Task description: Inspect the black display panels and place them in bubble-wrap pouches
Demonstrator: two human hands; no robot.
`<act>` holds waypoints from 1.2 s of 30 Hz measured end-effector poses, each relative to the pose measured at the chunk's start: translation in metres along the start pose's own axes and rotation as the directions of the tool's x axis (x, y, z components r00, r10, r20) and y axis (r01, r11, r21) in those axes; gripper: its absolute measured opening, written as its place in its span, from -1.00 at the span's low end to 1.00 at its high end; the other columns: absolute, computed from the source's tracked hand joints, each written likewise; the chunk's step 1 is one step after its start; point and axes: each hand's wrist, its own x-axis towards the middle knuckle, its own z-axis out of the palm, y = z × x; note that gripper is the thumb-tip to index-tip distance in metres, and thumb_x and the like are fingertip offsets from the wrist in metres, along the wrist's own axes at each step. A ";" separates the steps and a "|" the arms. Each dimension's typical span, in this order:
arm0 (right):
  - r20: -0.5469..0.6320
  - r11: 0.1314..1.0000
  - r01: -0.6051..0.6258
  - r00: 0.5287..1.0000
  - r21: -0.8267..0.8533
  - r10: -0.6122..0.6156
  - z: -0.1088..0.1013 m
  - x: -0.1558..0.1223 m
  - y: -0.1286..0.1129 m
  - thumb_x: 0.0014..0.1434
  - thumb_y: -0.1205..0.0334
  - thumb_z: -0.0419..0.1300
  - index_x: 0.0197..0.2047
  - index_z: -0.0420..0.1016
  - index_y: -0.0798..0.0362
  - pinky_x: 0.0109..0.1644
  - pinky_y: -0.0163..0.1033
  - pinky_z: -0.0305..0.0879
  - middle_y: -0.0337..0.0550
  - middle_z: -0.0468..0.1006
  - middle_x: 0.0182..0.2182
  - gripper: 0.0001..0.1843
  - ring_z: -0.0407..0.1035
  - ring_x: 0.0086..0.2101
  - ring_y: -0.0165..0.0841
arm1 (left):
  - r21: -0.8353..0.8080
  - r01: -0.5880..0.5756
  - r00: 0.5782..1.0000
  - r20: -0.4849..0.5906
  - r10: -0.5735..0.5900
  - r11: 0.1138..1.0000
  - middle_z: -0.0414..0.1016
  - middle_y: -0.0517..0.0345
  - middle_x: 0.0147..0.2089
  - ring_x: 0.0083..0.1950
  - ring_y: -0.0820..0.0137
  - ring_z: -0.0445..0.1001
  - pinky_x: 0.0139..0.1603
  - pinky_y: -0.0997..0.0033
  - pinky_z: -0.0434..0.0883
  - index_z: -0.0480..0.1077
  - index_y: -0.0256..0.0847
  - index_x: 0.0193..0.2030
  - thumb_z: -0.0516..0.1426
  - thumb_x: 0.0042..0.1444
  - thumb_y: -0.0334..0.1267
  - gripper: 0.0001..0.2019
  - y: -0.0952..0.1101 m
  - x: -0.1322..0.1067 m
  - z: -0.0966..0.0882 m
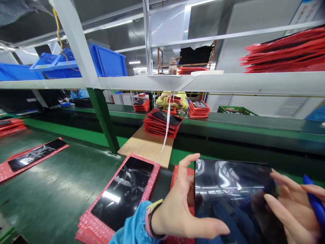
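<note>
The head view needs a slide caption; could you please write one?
Left hand and right hand hold a dark screen; a second screen lies nearby on red bubble wrap.

My left hand (pixel 181 211) gripping, thumb stretched rightward, index finger raised, tip bent over; forearm (pixel 135 223) angled up from below. My right hand (pixel 296 203) gripping opposite, thumb and fingertip pointing left, slightly apart.

Panel (pixel 236 196) between hands (pixel 177 213), bins (pixel 109 61) on shelf (pixel 233 83)
</note>
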 end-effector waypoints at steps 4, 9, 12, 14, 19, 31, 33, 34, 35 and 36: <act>0.039 0.996 0.084 0.996 0.032 -0.086 0.005 -0.002 -0.004 -0.18 0.36 0.41 -0.05 0.34 -0.23 0.36 0.11 -0.04 -0.18 0.51 0.02 -0.37 0.27 0.16 -0.15 | -0.011 0.086 0.991 -0.102 -0.087 0.996 0.52 0.11 -0.10 -0.22 0.42 0.53 -0.20 0.45 0.41 -0.25 0.10 0.41 0.25 0.03 -0.42 -0.05 -0.001 0.000 0.000; 0.010 1.000 -0.021 1.000 0.022 0.020 0.002 -0.004 -0.001 -0.09 0.28 0.40 -0.07 0.34 -0.18 0.34 0.10 0.00 -0.14 0.50 0.09 -0.48 0.25 0.19 -0.15 | -0.117 0.130 0.955 -0.253 -0.156 0.985 0.57 0.05 -0.08 -0.07 0.29 0.53 0.02 0.34 0.37 0.21 -0.14 0.29 0.27 0.00 -0.37 -0.33 -0.013 0.011 -0.006; 0.004 0.996 -0.081 0.997 -0.042 0.082 -0.016 0.006 0.030 0.04 0.18 0.33 -0.03 0.29 -0.13 0.23 0.12 0.16 -0.03 0.44 0.15 -0.56 0.31 0.15 -0.11 | -0.143 0.170 0.901 -0.379 -0.212 0.975 0.57 0.00 -0.04 0.04 0.21 0.49 0.13 0.29 0.31 0.46 -0.26 0.02 0.27 -0.01 -0.31 -0.60 -0.023 0.012 -0.020; 0.054 0.969 -0.124 0.989 -0.216 0.138 -0.034 0.015 0.063 0.09 0.07 0.28 -0.09 0.31 -0.08 0.24 0.09 0.13 0.02 0.48 0.11 -0.65 0.36 0.10 -0.11 | -0.160 0.261 0.848 -0.433 -0.305 0.952 0.57 0.00 -0.04 0.06 0.19 0.48 0.12 0.27 0.31 0.49 -0.26 -0.05 0.27 0.00 -0.26 -0.66 -0.029 0.008 -0.033; 0.180 0.884 -0.298 0.907 -0.361 0.379 -0.076 0.026 0.131 -0.25 -0.22 0.38 -0.31 0.46 0.02 0.07 0.18 0.31 0.07 0.65 -0.21 -0.45 0.51 -0.10 0.05 | -0.136 0.433 0.718 -0.546 -0.432 0.891 0.56 -0.04 -0.03 0.12 0.18 0.42 0.14 0.28 0.28 0.48 -0.28 -0.10 0.35 -0.12 -0.20 -0.59 -0.050 -0.010 -0.063; 0.340 0.856 -0.367 0.803 -0.364 0.489 -0.097 0.008 0.146 -0.04 -0.19 0.29 -0.32 0.50 0.01 -0.06 0.04 0.45 0.03 0.67 -0.25 -0.57 0.55 -0.17 -0.02 | 0.405 0.677 0.727 -0.498 -0.472 0.615 0.44 0.27 -0.61 -0.61 0.43 0.37 -0.48 0.43 0.27 0.41 -0.23 -0.34 0.22 0.00 -0.09 -0.77 -0.047 0.000 -0.079; 0.308 0.867 -0.339 0.835 -0.365 0.456 -0.099 0.007 0.146 -0.03 -0.22 0.27 -0.27 0.49 0.01 -0.04 0.05 0.44 0.05 0.66 -0.20 -0.53 0.54 -0.13 -0.02 | 0.433 0.695 0.712 -0.525 -0.466 0.575 0.28 0.37 -0.74 -0.73 0.48 0.23 -0.58 0.46 0.15 0.35 -0.20 -0.45 0.24 -0.03 -0.05 -0.74 -0.044 0.001 -0.089; 0.281 0.874 -0.318 0.858 -0.368 0.431 -0.100 0.007 0.144 -0.02 -0.23 0.26 -0.24 0.48 0.02 0.00 0.07 0.41 0.06 0.65 -0.16 -0.51 0.52 -0.10 -0.02 | 0.438 0.700 0.708 -0.533 -0.463 0.565 0.25 0.38 -0.76 -0.73 0.49 0.22 -0.60 0.47 0.13 0.32 -0.19 -0.47 0.24 -0.04 -0.04 -0.72 -0.043 0.000 -0.093; 0.250 0.880 -0.293 0.882 -0.374 0.399 -0.100 0.007 0.140 -0.01 -0.23 0.25 -0.21 0.47 0.01 0.05 0.09 0.37 0.07 0.63 -0.12 -0.51 0.50 -0.07 -0.03 | 0.435 0.709 0.699 -0.540 -0.469 0.556 0.26 0.38 -0.75 -0.72 0.50 0.25 -0.59 0.48 0.14 0.30 -0.19 -0.48 0.25 -0.05 -0.03 -0.70 -0.041 -0.002 -0.096; 0.221 0.886 -0.265 0.904 -0.379 0.365 -0.099 0.007 0.134 0.01 -0.22 0.23 -0.19 0.45 0.01 0.10 0.11 0.32 0.06 0.61 -0.09 -0.51 0.48 -0.03 -0.04 | 0.422 0.721 0.686 -0.541 -0.486 0.549 0.29 0.36 -0.72 -0.70 0.49 0.28 -0.58 0.49 0.18 0.28 -0.19 -0.48 0.26 -0.06 -0.01 -0.68 -0.039 -0.005 -0.097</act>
